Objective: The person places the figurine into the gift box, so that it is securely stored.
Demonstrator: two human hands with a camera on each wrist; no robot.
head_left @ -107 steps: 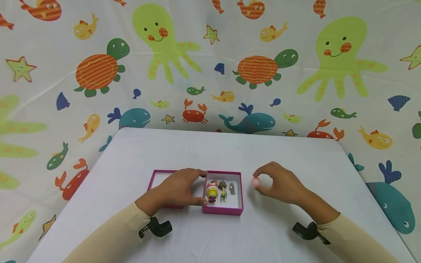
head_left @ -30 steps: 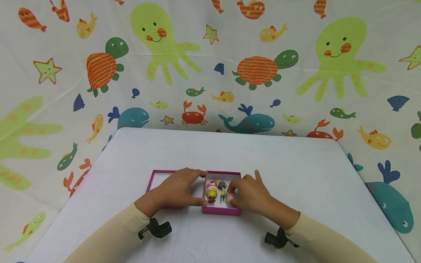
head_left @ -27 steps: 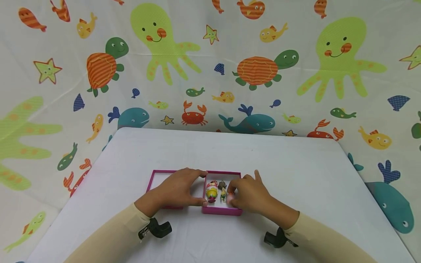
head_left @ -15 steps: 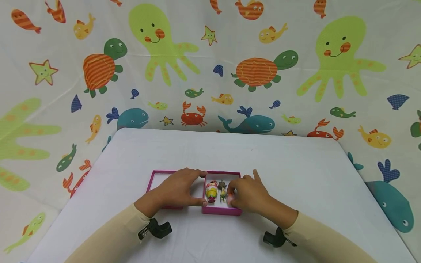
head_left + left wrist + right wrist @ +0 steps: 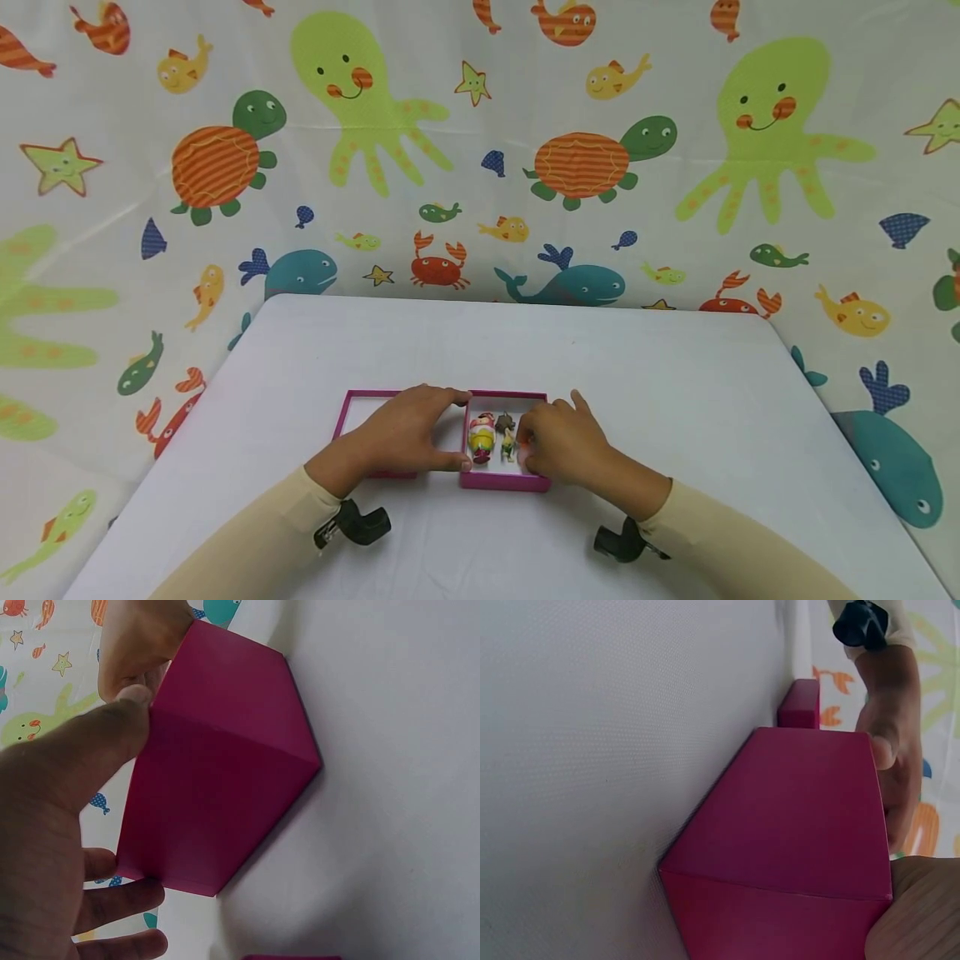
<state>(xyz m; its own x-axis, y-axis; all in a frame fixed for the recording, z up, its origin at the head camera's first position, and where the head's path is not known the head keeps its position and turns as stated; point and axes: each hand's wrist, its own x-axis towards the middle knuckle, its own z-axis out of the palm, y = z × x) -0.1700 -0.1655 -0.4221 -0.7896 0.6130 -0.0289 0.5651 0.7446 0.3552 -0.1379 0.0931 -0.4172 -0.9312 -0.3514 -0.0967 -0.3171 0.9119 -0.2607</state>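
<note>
My left hand holds the shallow magenta box by its left side, thumb at the near corner and fingers at the far one. The left wrist view shows the thumb on the rim of the box. Inside the box lie a toy figure in yellow and a small brown-and-green figure. My right hand reaches over the right wall and pinches a small pink ball, mostly hidden behind the fingers. In the right wrist view the box wall hides the fingertips.
A second magenta-rimmed tray lies left of the box, partly under my left hand. Both stand on a white-covered table. Behind it hangs a cloth printed with sea animals. Each wrist wears a black camera.
My right hand, earlier right of the box with the pink ball, has moved left into the box. It now hides a small grey figure there. My left hand keeps its hold.
</note>
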